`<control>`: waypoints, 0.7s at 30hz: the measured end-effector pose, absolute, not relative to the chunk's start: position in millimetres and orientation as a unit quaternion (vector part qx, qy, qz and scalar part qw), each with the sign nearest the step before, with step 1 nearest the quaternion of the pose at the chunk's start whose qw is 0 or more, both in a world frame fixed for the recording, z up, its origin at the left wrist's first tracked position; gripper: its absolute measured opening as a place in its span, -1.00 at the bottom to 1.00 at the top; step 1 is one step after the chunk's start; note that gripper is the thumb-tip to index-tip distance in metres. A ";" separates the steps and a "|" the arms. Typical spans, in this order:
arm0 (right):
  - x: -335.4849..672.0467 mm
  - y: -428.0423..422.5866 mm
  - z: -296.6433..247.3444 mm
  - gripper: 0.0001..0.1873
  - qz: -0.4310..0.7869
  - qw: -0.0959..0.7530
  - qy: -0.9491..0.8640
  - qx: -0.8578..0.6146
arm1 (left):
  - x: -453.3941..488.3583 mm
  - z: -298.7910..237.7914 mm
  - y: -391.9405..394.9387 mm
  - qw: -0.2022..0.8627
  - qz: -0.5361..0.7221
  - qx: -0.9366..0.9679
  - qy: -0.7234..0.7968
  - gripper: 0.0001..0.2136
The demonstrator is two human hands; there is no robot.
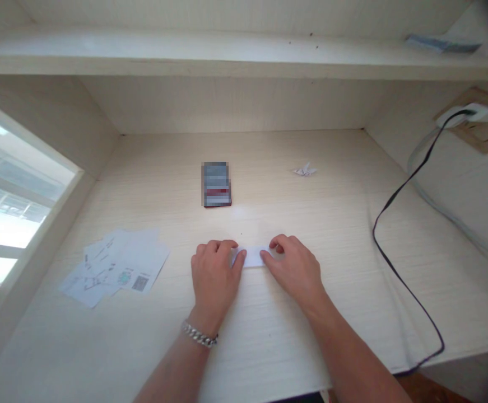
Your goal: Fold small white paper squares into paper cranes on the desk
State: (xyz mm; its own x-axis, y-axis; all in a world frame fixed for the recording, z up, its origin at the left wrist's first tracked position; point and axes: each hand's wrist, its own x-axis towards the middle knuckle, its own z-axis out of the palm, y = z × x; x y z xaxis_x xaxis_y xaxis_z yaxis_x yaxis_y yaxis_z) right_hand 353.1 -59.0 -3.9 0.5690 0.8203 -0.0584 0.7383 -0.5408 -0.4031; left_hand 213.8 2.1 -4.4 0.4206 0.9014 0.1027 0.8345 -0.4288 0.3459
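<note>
I'm watching through the head camera from afar, and my left hand (215, 274) and right hand (294, 267) are resting close together on the pale wood-grain desk (269, 347); a small strip of white paper (252, 256) is lying flat between them, near the desk's front edge; the left fingertips (231, 249) are touching its left end, and the right fingertips (269, 256) are touching its right end; the hands are not quite meeting, with the middle of the strip showing between them (I can't tell from here whether the fingers are pinching the paper or only pressing it down). A silver chain bracelet (199, 334) is circling my left wrist. Ahead of the hands, a pixelated rectangular pack (216, 184) is lying on the desk; farther right, a small paper crane (305, 170) is sitting near the back. Loose printed sheets (113, 268) are overlapping to the left, beside a window (8, 196); a black cable (395, 240) is running across the desk's right side from a white plug (466, 115), and a wooden shelf (227, 61) is spanning the space above.
</note>
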 end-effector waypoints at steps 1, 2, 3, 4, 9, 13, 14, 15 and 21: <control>353.2 -59.5 -4.1 -0.83 0.124 0.175 -0.454 -0.865 | 213.9 -4.6 1.9 0.122 0.136 0.840 0.511 -0.75; 353.3 -59.9 -4.1 -0.84 0.131 0.179 -0.458 -0.861 | 213.9 -4.6 1.8 0.122 0.132 0.845 0.503 -0.75; 353.4 -60.3 -4.1 -0.85 0.137 0.181 -0.461 -0.858 | 213.8 -4.7 1.6 0.122 0.127 0.850 0.497 -0.75; 353.4 -60.5 -3.9 -0.85 0.141 0.183 -0.463 -0.856 | 213.5 -4.7 1.5 0.122 0.123 0.853 0.493 -0.74; 353.2 -60.5 -0.8 -0.84 0.148 0.186 -0.461 -0.855 | 212.7 -5.9 2.2 0.128 0.118 0.857 0.486 -0.72; 352.6 -58.2 2.0 -0.84 0.152 0.171 -0.449 -0.864 | 214.8 -7.2 3.5 0.126 0.114 0.854 0.492 -0.71; 352.2 -57.7 2.0 -0.84 0.150 0.167 -0.450 -0.864 | 215.4 -7.3 3.7 0.126 0.114 0.853 0.493 -0.71; 351.6 -57.5 1.7 -0.83 0.145 0.165 -0.452 -0.864 | 215.9 -7.3 3.8 0.126 0.113 0.853 0.494 -0.70; 348.8 -59.6 -3.0 -0.79 0.112 0.160 -0.466 -0.863 | 216.1 -7.3 3.0 0.121 0.112 0.853 0.495 -0.68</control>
